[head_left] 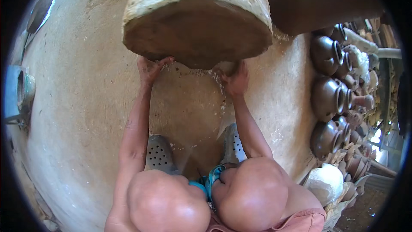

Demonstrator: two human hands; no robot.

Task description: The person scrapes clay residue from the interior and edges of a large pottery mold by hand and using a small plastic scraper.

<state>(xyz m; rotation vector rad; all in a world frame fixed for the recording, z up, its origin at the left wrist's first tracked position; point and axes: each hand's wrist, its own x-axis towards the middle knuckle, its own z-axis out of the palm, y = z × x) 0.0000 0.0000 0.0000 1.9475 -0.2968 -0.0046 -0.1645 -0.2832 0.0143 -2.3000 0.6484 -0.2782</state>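
A big, thick round block [197,30] is at the top middle, with a rough whitish side and a flat brown face turned toward me. It is tilted, its lower edge above the floor or resting on it; I cannot tell which. My left hand [151,69] grips the lower left of that edge, thumb along the brown face. At the lower right of the edge, my right hand [235,80] presses against the block, its fingers partly hidden. Pale crumbs lie on the floor between the two hands.
Smooth brown earthen floor [90,116] spreads around my feet, in grey clogs [159,152]. A large dark brown rounded thing [326,2] stands at the upper right. Several dark clay pots [325,96] line the right side, with a white rounded thing [325,182] nearer. A bluish container [19,92] is far left.
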